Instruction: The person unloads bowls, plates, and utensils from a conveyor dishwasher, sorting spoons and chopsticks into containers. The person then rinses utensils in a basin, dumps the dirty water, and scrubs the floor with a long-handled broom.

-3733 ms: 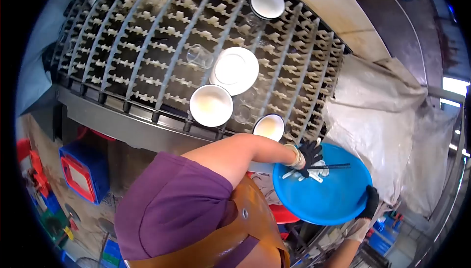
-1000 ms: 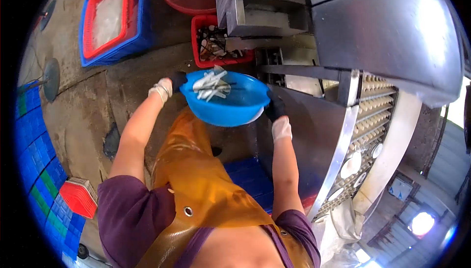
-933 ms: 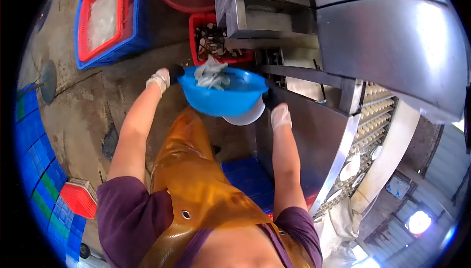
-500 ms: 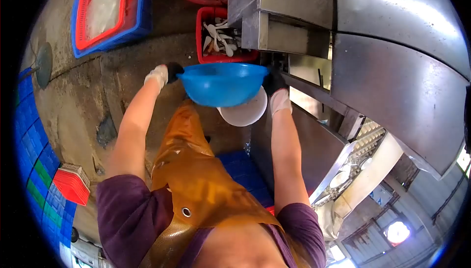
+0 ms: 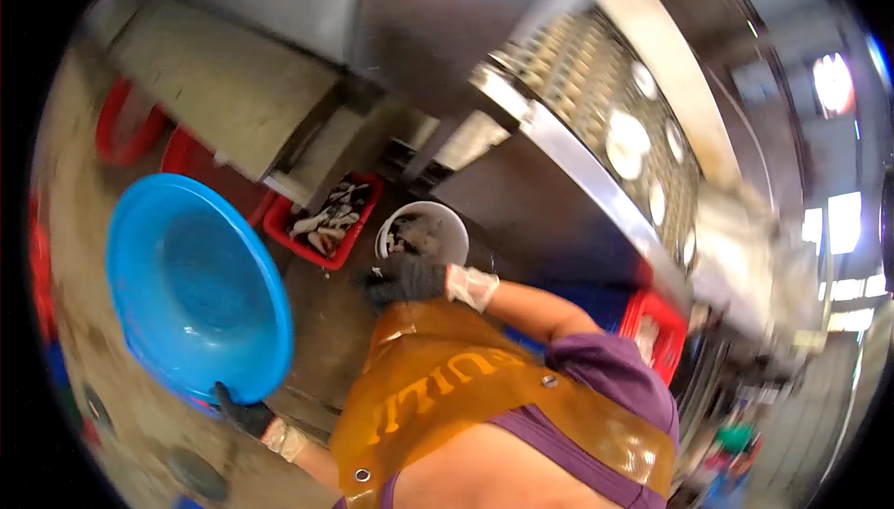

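Note:
A large blue basin hangs tilted at the left, its inside facing me, with a little water or shine at the bottom. My left hand, in a dark glove with a pale cuff, grips its lower rim. My right hand, gloved alike, is in front of my brown apron, just below a white bucket with whitish and dark scraps inside. Motion smears the right fingers, and I cannot tell whether they hold anything.
Beside the bucket stands a red basket of white spoons or similar pieces. A steel machine with a studded conveyor carrying white dishes rises at the right. A red crate is near my right elbow.
The basin has swung from between both hands to the left and now hangs from my left hand alone. My right hand has let go of it. The view has turned right.

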Demonstrator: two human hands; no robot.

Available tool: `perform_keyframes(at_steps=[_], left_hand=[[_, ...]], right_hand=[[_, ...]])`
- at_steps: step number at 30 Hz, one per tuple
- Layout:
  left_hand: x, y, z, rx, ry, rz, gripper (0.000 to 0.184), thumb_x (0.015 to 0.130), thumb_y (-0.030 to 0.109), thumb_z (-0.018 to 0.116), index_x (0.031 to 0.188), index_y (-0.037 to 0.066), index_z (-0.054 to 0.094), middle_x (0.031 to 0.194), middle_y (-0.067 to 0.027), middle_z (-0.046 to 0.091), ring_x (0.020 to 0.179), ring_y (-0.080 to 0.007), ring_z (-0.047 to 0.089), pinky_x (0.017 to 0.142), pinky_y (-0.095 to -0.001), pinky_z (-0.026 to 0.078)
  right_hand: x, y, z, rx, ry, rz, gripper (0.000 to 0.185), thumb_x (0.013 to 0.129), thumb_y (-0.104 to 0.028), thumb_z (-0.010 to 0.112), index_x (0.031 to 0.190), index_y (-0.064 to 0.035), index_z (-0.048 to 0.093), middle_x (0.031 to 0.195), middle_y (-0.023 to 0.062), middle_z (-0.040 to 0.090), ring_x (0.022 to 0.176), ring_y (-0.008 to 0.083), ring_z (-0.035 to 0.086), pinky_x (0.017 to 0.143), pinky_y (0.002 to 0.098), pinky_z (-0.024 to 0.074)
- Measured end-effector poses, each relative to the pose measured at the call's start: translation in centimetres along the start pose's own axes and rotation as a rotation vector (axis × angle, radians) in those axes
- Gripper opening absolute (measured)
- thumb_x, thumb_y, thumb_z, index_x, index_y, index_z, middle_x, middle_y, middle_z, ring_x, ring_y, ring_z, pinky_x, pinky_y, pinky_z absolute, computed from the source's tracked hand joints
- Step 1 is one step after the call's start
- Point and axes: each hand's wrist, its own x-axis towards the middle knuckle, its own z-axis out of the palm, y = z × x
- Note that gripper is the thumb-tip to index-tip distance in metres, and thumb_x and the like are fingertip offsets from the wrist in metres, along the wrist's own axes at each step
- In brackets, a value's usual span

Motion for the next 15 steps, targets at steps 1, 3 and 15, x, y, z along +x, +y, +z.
perform_keyframes(at_steps=[1,3,15], left_hand=[[2.3,1.4,2.5,0.801,-0.042,0.535,0.051,0.077,0.017,0.063,0.122,0.000,0.045,0.118,-0.0216,0.049,0.106,-0.0350,0.048,0.092,-0.0436,0.040],[4.4,3.5,10.7,1.484,-0.040,1.037,0.042,0.077,0.014,0.063,0.114,-0.001,0.053,0.108,-0.0263,0.053,0.100,-0.0362,0.052,0.087,-0.0424,0.042],[23.1,-6.6,26.9,1.102,-0.262,0.677,0.042,0.085,0.010,0.055,0.125,0.003,0.044,0.105,-0.0176,0.054,0.090,-0.0222,0.053,0.076,-0.0338,0.046]], right_hand=[[-1.1,-1.1,-1.8,-0.414,0.101,-0.061,0.031,0.084,-0.021,0.056,0.110,-0.0041,0.054,0.104,0.0098,0.056,0.093,0.0212,0.054,0.080,0.0317,0.0441],[-3.5,-1.7,-5.3,-0.545,0.405,0.011,0.031,0.080,-0.016,0.059,0.109,-0.0048,0.056,0.111,0.0139,0.057,0.098,0.0249,0.056,0.085,0.0338,0.0450],[-35.0,12.9,-28.9,-0.826,1.562,0.929,0.048,0.066,-0.031,0.068,0.105,-0.0063,0.058,0.107,0.0171,0.057,0.104,0.0292,0.052,0.090,0.0353,0.0397]])
